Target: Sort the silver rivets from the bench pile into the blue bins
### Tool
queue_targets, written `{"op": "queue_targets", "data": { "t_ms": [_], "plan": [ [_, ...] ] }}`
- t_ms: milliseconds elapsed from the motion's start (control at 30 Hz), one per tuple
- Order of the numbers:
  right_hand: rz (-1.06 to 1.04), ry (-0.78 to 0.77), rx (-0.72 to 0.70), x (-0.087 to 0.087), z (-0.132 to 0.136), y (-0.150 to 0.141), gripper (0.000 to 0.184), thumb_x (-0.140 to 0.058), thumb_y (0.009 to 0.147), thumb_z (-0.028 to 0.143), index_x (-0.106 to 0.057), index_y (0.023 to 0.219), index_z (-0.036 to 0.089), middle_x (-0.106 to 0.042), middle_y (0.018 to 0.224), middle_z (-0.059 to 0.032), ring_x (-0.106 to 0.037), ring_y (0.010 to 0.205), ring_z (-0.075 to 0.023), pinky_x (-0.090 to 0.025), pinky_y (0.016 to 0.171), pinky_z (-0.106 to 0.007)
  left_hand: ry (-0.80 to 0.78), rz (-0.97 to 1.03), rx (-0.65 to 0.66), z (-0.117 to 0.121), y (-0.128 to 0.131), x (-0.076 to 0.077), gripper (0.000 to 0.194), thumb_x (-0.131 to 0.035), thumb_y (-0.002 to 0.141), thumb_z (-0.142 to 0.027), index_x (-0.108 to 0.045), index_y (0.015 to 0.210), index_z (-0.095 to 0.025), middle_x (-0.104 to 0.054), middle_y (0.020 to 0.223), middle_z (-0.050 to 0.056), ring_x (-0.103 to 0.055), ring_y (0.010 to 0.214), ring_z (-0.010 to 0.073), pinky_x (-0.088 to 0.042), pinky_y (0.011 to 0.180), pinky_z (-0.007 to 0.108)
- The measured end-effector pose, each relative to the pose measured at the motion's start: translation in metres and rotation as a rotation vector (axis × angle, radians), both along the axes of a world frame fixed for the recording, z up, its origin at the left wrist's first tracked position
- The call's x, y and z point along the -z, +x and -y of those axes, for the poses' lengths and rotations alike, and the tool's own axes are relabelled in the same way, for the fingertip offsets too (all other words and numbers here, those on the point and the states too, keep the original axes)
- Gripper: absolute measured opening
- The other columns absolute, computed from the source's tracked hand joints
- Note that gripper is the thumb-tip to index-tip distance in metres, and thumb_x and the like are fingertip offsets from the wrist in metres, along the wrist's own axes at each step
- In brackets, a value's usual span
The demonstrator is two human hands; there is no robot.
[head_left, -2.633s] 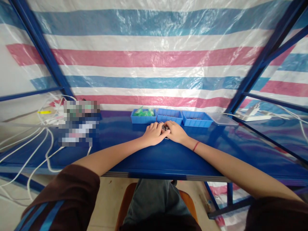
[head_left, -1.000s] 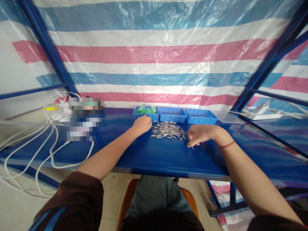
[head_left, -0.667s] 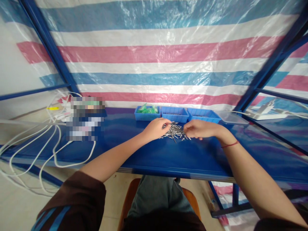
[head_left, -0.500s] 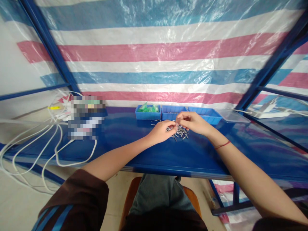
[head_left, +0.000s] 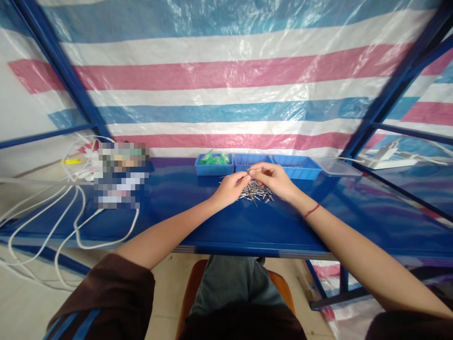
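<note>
A heap of small silver metal pins [head_left: 255,193] lies on the blue table [head_left: 219,226], just in front of a row of blue bins. My left hand [head_left: 230,187] and my right hand [head_left: 272,179] meet above the far edge of the heap. Both hands have their fingertips pinched together, touching each other. Whatever they pinch is too small to name. A red string circles my right wrist.
Three blue bins stand at the back: one with green parts [head_left: 213,164], a middle one [head_left: 248,162], a right one [head_left: 296,166]. A clear lid [head_left: 338,166] lies to their right. White cables [head_left: 71,212] trail off the left side. Blue frame posts flank the table.
The hands had moved apart and uncovered the spread pins. Since then they have raked the pins into a tighter heap and come together, fingertips pinched above it.
</note>
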State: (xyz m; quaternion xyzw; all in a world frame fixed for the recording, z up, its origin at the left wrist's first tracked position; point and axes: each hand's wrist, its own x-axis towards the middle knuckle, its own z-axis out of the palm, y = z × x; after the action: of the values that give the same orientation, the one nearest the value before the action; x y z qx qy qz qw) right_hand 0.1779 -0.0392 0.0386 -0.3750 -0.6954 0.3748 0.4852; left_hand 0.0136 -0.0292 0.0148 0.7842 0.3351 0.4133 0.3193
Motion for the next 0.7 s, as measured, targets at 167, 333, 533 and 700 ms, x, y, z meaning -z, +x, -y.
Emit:
{"op": "queue_targets", "data": {
  "t_ms": [167, 333, 533, 700],
  "plan": [
    [-0.036, 0.022, -0.003, -0.0006, 0.0004, -0.0008, 0.033, -0.071, 0.07, 0.045, -0.064, 0.087, 0.018, -0.061, 0.065, 0.0016, -0.049, 0.052, -0.009, -0.039, 0.05, -0.025, 0.001, -0.014, 0.019, 0.0011, -0.0002, -0.0006, 0.029, -0.041, 0.092, -0.032, -0.063, 0.094, -0.013, -0.07, 0.094, 0.008, -0.064, 0.09, 0.0198, -0.048, 0.083, 0.032],
    [-0.06, 0.063, -0.004, 0.0037, -0.0037, -0.0008, 0.034, -0.072, 0.069, 0.047, -0.063, 0.084, 0.019, -0.064, 0.072, -0.0006, -0.058, 0.065, -0.0132, -0.047, 0.064, -0.03, -0.056, 0.074, 0.046, -0.0006, 0.002, 0.0028, 0.024, -0.044, 0.092, -0.03, -0.06, 0.1, -0.014, -0.068, 0.091, 0.006, -0.064, 0.086, 0.0163, -0.048, 0.083, 0.03],
    [-0.02, 0.197, 0.061, 0.0066, -0.0068, 0.0004, 0.028, -0.07, 0.073, 0.045, -0.065, 0.083, 0.019, -0.059, 0.069, 0.0006, -0.052, 0.063, -0.0115, -0.044, 0.061, -0.028, -0.002, 0.129, -0.056, -0.0046, 0.0023, 0.006, 0.016, -0.051, 0.088, -0.029, -0.059, 0.096, -0.017, -0.064, 0.084, 0.002, -0.06, 0.077, 0.0126, -0.049, 0.077, 0.026],
    [0.106, 0.278, 0.125, 0.0036, -0.0051, 0.0034, 0.023, -0.064, 0.079, 0.041, -0.066, 0.084, 0.018, -0.059, 0.072, -0.0008, -0.05, 0.062, -0.0119, -0.042, 0.059, -0.027, 0.105, 0.14, -0.182, -0.0013, 0.0, 0.0006, 0.012, -0.055, 0.085, -0.025, -0.061, 0.091, -0.016, -0.065, 0.094, 0.004, -0.06, 0.079, 0.0123, -0.049, 0.07, 0.023]
  ]
}}
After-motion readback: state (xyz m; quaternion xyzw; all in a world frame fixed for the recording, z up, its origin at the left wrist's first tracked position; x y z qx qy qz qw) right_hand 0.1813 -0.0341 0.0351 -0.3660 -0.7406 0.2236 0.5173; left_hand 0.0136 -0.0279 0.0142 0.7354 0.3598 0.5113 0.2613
